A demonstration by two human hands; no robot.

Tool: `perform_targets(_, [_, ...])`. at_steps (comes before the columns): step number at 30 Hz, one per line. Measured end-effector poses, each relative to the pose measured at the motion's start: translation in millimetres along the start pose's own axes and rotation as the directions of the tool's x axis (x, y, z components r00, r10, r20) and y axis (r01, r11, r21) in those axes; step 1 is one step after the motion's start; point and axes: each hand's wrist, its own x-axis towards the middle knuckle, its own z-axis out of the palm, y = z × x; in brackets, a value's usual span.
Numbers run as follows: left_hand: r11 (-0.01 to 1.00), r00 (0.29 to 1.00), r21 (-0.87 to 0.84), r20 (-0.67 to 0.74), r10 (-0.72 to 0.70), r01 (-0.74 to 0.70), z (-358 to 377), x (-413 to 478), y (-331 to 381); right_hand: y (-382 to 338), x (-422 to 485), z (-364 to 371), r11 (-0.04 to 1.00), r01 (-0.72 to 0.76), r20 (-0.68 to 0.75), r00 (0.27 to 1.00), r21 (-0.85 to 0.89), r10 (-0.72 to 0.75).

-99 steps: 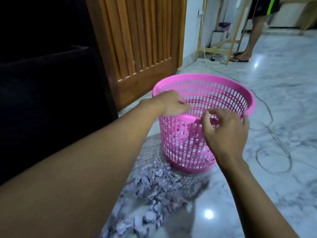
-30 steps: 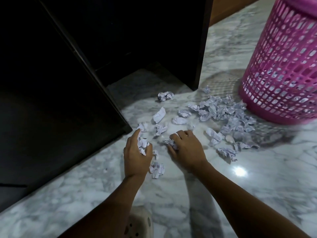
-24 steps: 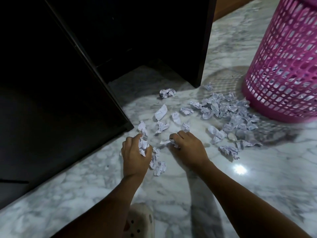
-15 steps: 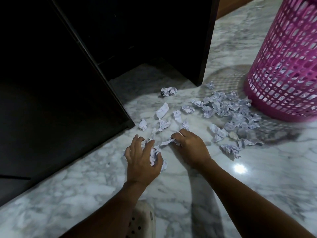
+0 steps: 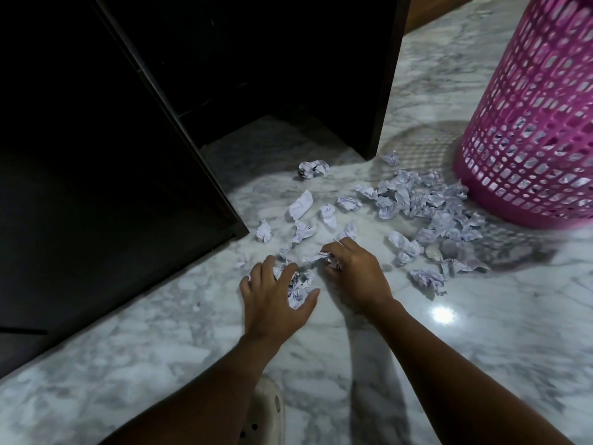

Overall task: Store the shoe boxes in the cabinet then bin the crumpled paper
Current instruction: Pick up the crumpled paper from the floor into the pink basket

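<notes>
Several crumpled paper balls (image 5: 414, 200) lie scattered on the marble floor (image 5: 481, 348), thickest beside the pink mesh basket (image 5: 539, 123) at the upper right. My left hand (image 5: 276, 300) rests on the floor with fingers spread over a small clump of paper (image 5: 298, 287). My right hand (image 5: 356, 271) is just to its right, fingers curled on a few crumpled scraps (image 5: 316, 256). The dark cabinet (image 5: 96, 155) fills the left and top; its inside is too dark to see any shoe boxes.
The cabinet's open door panel (image 5: 199, 130) slants across the floor to the left of my hands. A pale perforated clog (image 5: 266, 415) shows at the bottom edge between my arms. A bright light reflection sits on the floor right of my right wrist.
I went from holding the basket rim to crouching over the paper. In the last second my left hand opened and slid nearer over a clump; my right hand stayed closed on scraps.
</notes>
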Motion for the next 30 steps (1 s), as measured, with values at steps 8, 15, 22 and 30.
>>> perform_targets(8, [0.972,0.998,-0.233,-0.061,0.026,-0.039,2.1,23.2,-4.4,-5.9,16.8,-9.3,0.966,-0.185,-0.04,0.98,0.181,0.196])
perform_targets(15, [0.875,0.924,-0.344,-0.05,-0.38,0.341,-22.6,51.2,-9.4,-27.7,80.1,-30.8,0.998,0.045,0.07,0.996,0.035,-0.047])
perform_targets(22, [0.848,0.867,-0.191,0.03,-0.498,0.494,-17.3,51.5,-39.7,-24.1,125.4,-13.6,0.974,0.064,0.565,0.822,-0.218,0.073])
perform_targets(30, [0.922,0.932,-0.135,0.084,-0.353,0.361,-7.0,51.8,-45.9,-35.2,98.7,5.1,0.99,0.006,0.437,0.897,-0.143,0.058])
